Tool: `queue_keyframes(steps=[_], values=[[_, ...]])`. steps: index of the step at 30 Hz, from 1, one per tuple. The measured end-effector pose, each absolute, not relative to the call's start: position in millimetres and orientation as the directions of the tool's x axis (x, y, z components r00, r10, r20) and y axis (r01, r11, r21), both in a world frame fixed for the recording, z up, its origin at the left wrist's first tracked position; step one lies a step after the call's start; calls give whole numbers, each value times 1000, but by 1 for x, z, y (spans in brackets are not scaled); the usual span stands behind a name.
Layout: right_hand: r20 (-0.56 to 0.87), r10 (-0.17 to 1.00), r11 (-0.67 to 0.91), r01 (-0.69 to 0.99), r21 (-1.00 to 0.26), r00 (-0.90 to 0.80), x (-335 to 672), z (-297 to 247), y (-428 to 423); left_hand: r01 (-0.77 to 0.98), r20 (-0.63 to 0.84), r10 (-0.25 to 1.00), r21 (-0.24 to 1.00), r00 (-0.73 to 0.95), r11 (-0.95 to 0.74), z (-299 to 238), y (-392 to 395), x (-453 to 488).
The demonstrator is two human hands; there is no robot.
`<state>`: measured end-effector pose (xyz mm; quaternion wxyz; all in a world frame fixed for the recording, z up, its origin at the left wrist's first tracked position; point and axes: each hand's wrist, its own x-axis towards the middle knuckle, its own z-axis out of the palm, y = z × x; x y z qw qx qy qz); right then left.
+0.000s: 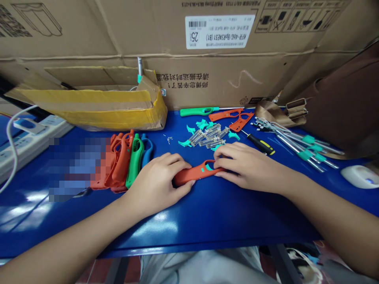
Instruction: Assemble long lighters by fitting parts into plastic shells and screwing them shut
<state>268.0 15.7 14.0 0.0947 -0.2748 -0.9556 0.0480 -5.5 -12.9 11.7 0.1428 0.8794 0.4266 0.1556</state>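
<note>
An orange plastic handle shell [194,173] lies flat on the blue table [207,221], with a small teal trigger piece [208,167] set in its opening. My left hand [156,181] grips the shell's left end. My right hand [247,165] presses its fingertips on the shell's right end, by the teal piece. Just beyond my hands lies a small heap of clear and teal parts [207,136].
A stack of orange, green and blue handle shells [127,159] stands left of my left hand. Farther back lie a green lighter body [199,111], orange shells [233,117], a black-and-yellow screwdriver [260,144], metal tubes with teal collars [299,144], a taped cardboard box [97,106], a power strip [29,136].
</note>
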Motion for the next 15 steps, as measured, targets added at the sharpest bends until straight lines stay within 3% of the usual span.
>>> queue_keyframes(steps=[15], values=[[159,547,832,515,-206,-822,266,13,16,729,144,804,354,577,-587,12,-14,-6]])
